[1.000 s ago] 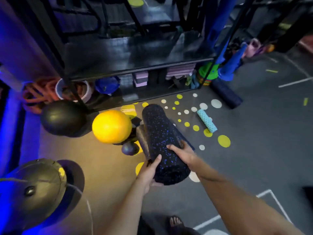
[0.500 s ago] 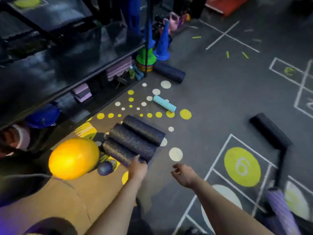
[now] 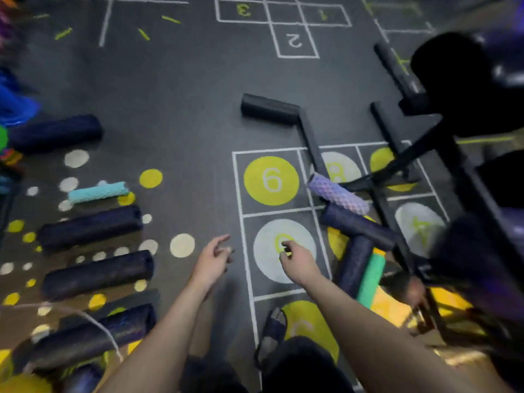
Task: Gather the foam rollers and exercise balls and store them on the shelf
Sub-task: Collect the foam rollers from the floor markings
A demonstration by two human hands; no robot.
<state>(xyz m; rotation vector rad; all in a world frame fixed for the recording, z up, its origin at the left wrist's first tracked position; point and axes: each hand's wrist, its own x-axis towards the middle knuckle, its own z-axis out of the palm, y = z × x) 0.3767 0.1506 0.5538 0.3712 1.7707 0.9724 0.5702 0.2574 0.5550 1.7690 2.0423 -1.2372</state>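
Reaching out over the dark floor, both arms are in shot and neither hand has anything in it. The left hand [image 3: 212,259] hangs with fingers loosely spread, gripping nothing. The right hand [image 3: 297,263] hovers just beside it above a white circle [image 3: 263,251] of the painted hopscotch grid, fingers softly curled down, also empty.

Rollers everywhere! Over on the left, three dark foam rollers lie in a row, apart from one another: the far one [image 3: 90,226], the middle one [image 3: 97,275] and the near one [image 3: 85,336]. Just beyond them sits a slim teal textured roller [image 3: 97,192], and further off at the left edge there's another dark roller [image 3: 55,131]. Out in the centre, well apart from the hands, a black roller [image 3: 269,109] lies alone past the yellow circle marked 6 [image 3: 270,180].

On the right it's a heap. A lilac bumpy roller [image 3: 338,195] is touching a dark roller [image 3: 357,225], with one more dark roller [image 3: 354,265] and a green roller [image 3: 371,275] side by side just near of it, all crowded against a black metal frame [image 3: 382,199]. A blurred yellow ball [image 3: 22,385] peeks in at the near-left corner, and a sandalled foot [image 3: 272,327] stands below the right arm
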